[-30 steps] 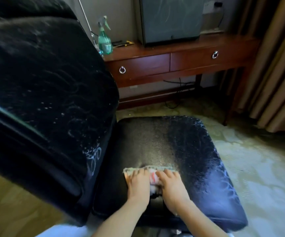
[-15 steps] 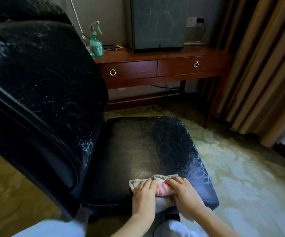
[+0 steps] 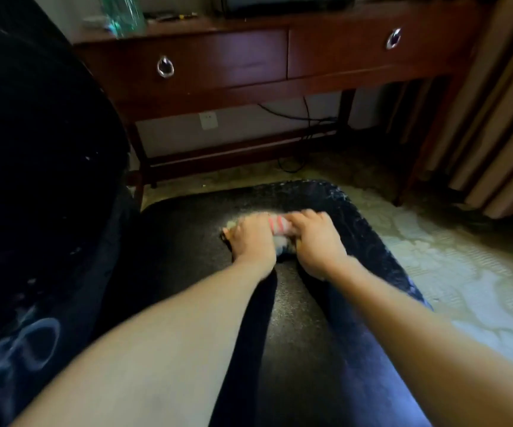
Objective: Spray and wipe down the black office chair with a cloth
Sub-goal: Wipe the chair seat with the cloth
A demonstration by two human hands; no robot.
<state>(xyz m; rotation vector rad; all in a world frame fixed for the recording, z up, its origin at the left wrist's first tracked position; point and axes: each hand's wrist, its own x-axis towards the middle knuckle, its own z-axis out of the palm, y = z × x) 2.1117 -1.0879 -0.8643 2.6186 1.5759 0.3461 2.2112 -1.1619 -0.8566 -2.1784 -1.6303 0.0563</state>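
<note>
Black seat [image 3: 310,349] padding of the office chair is filling the floor space nearest me, with two bare forearms reaching out across it. Past them the left hand [image 3: 250,238] is pressing down with its fingers laid fairly flat and the thumb spread, while the right hand [image 3: 316,241] is bunching its curled fingers over the cloth [image 3: 276,224]; motion blur is softening both, so I am judging that loosely. The cloth, pale with red stripes, is sitting under and between the two hands, its long axis running across the seat from side to side, and both hands are equally close to it. Ahead of the fingers a strip of seat with whitish streaks is waiting, running round the far rim and down the right edge, so the next push looks to be going forward and rightward. The backrest [image 3: 33,180] is looming on the left. Beyond, the spray bottle [image 3: 122,13] is standing on the wooden counter [image 3: 218,53], well apart from both hands.
</note>
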